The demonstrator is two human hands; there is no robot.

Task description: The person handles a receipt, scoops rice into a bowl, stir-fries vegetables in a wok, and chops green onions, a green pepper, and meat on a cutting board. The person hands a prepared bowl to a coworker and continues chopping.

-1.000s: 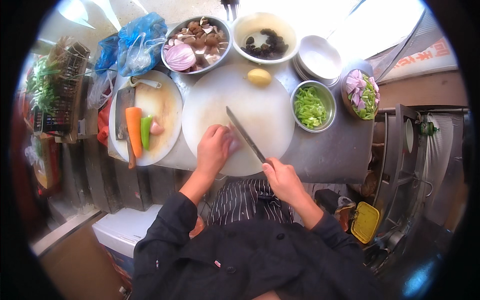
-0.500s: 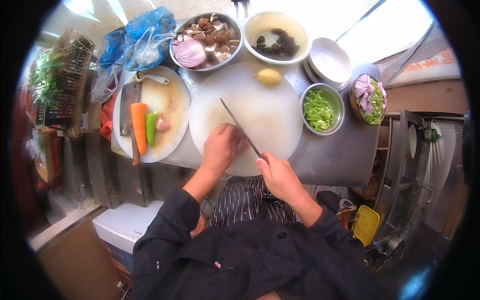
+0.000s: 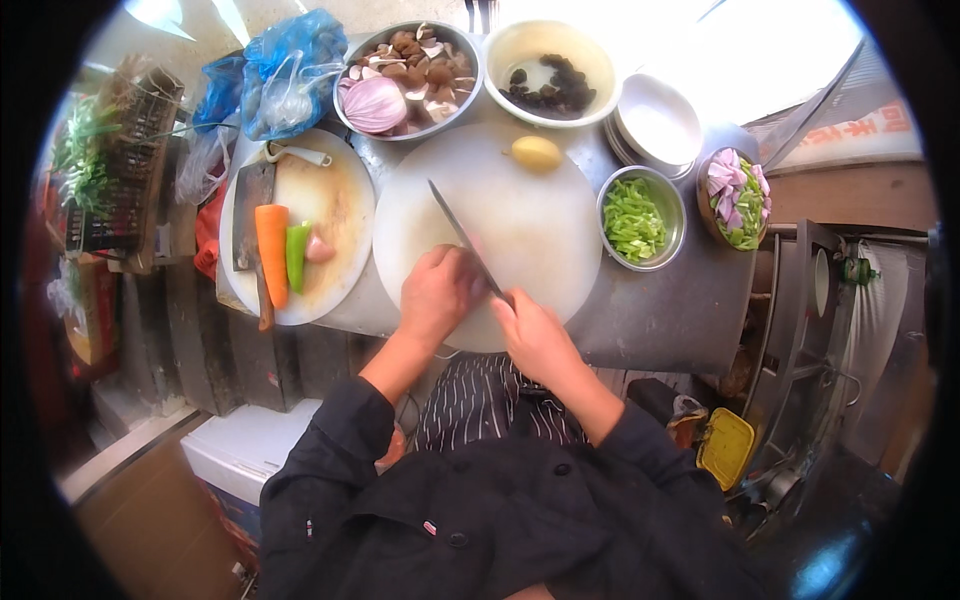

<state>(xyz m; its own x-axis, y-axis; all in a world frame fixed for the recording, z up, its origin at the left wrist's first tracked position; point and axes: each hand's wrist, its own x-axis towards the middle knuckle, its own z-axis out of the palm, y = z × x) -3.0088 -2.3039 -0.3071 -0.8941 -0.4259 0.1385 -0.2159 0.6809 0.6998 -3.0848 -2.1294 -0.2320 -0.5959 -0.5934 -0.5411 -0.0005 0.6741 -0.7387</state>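
Observation:
My right hand point(image 3: 533, 333) grips the handle of a kitchen knife point(image 3: 457, 225), its blade slanting up to the left over a round white cutting board point(image 3: 550, 220). Close against the blade, the curled fingers of my left hand point(image 3: 436, 292) press down on the board. What they hold is mostly hidden; only a small pinkish patch shows beyond the blade. At the board's far edge lies a peeled yellow potato-like piece point(image 3: 536, 153).
A second board point(image 3: 345, 220) at left bears a cleaver point(image 3: 253, 215), a carrot point(image 3: 271, 255), a green pepper point(image 3: 296, 257) and a pinkish piece. Behind stand a bowl of mushrooms point(image 3: 420, 65) and a cream bowl point(image 3: 510, 45). Sliced green pepper point(image 3: 633, 222) fills a right-hand bowl.
Both hands have shifted slightly, the right one up and left with the knife. The pinkish patch now shows on the far side of the blade. The view has moved a little.

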